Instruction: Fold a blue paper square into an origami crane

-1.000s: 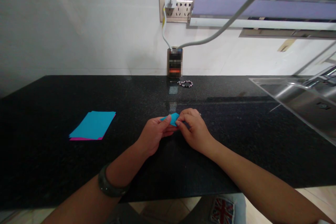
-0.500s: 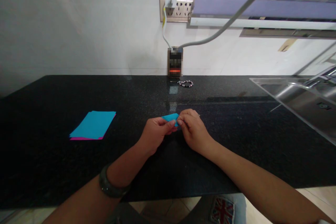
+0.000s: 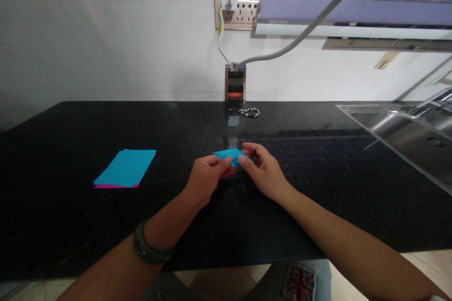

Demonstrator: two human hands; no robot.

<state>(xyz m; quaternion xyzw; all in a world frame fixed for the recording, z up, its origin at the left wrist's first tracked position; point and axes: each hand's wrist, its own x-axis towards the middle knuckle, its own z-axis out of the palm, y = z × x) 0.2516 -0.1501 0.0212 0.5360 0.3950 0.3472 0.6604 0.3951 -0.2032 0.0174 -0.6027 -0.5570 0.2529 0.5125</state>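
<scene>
A small folded piece of blue paper (image 3: 233, 153) is held between my two hands, above the dark counter. My left hand (image 3: 209, 172) pinches its left part, thumb on top and fingers beneath. On the other side my right hand (image 3: 264, 169) grips it with the thumb pressed on the near face, the fingers curled behind. Thumbs and fingers cover part of the paper, so its full folded shape is hidden. To the left lies a stack of square paper (image 3: 126, 168), blue on top with a magenta edge showing below.
The black stone counter (image 3: 88, 225) runs to a tiled wall. A pixelated device (image 3: 235, 83) leans there with a cable (image 3: 296, 42) and a beaded strap (image 3: 250, 113). At right is a steel sink (image 3: 399, 134). A socket panel (image 3: 243, 11) is on the wall.
My right hand's fingers have opened out from a tight pinch, and its thumb now lies on the paper's near face. More of the blue paper shows between the hands.
</scene>
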